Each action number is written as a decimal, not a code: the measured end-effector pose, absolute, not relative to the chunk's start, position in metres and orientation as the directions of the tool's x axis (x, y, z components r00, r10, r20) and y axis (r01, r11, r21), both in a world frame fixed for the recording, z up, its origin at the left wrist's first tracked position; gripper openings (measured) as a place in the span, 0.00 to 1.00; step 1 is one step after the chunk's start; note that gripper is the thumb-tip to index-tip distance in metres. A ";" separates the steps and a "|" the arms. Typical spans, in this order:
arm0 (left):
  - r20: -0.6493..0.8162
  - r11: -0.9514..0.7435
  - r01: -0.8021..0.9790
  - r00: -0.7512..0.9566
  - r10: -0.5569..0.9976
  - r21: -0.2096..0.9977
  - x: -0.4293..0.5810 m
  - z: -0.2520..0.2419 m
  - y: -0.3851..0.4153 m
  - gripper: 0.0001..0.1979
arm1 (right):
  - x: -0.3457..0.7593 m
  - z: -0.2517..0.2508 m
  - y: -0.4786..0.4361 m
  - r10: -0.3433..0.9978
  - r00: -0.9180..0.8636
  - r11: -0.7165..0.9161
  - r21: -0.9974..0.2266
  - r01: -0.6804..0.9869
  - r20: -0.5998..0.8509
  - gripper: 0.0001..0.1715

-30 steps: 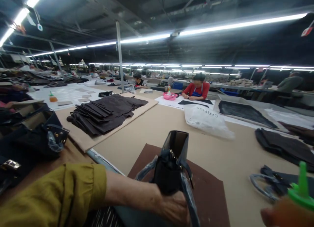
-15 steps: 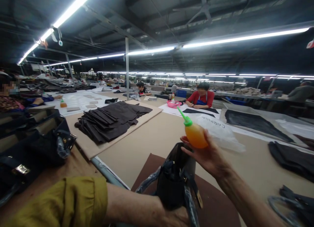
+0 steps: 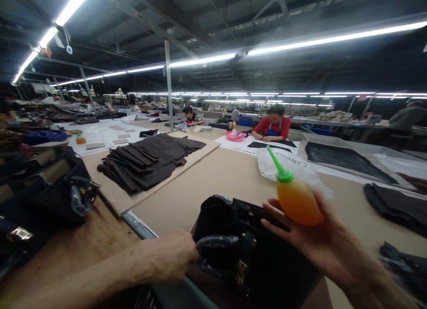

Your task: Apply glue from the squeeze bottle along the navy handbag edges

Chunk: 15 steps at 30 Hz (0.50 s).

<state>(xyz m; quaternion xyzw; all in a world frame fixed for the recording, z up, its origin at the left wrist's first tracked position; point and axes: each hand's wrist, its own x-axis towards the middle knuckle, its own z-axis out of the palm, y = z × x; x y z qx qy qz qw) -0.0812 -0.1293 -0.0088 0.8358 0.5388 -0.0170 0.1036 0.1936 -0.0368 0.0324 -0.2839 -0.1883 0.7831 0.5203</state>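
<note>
In my right hand (image 3: 316,242) rests an orange squeeze bottle (image 3: 298,201) with a green nozzle tilted up and to the left. The thumb and palm hold it, while the other fingers stretch out over the bag. A dark handbag (image 3: 267,260) with gold hardware stands on the table right in front of me. Its handle (image 3: 218,242) is wrapped in clear plastic. My left hand (image 3: 171,254) is closed at the bag's left edge; its fingertips are hidden.
A stack of dark cut pieces (image 3: 150,160) lies on a beige board (image 3: 122,204). More dark handbags (image 3: 50,193) stand at the left. A white plastic bag (image 3: 267,162) lies beyond the bottle. Across the table a person in red (image 3: 275,124) sits near a pink basket (image 3: 235,136).
The handbag has turned, so its broad hardware side now shows. My left hand has come up from below to its left edge. The bottle has moved right and closer.
</note>
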 end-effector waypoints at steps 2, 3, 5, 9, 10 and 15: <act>-0.080 -0.407 0.900 0.422 0.903 0.154 -0.058 0.013 -0.130 0.08 | 0.192 0.032 -0.034 0.929 -0.254 -0.365 -0.561 -0.743 -0.268 0.24; -0.009 -0.433 0.886 0.440 0.898 0.165 -0.044 0.020 -0.127 0.08 | 0.192 0.032 -0.033 0.930 -0.242 -0.360 -0.550 -0.753 -0.277 0.23; 0.135 -0.505 0.849 0.488 0.862 0.157 -0.015 0.026 -0.117 0.07 | 0.193 0.033 -0.033 0.930 -0.231 -0.355 -0.537 -0.765 -0.286 0.22; 0.225 -0.531 0.838 0.497 0.838 0.125 0.023 0.007 -0.086 0.11 | 0.198 0.035 -0.042 0.929 -0.208 -0.345 -0.516 -0.784 -0.306 0.22; 0.218 -0.528 0.841 0.497 0.840 0.119 0.027 0.002 -0.080 0.12 | 0.199 0.036 -0.045 0.927 -0.204 -0.347 -0.511 -0.786 -0.315 0.22; 0.230 -0.565 0.797 0.521 0.822 0.213 0.021 -0.004 -0.076 0.07 | 0.200 0.045 -0.058 0.913 -0.221 -0.378 -0.506 -0.775 -0.343 0.23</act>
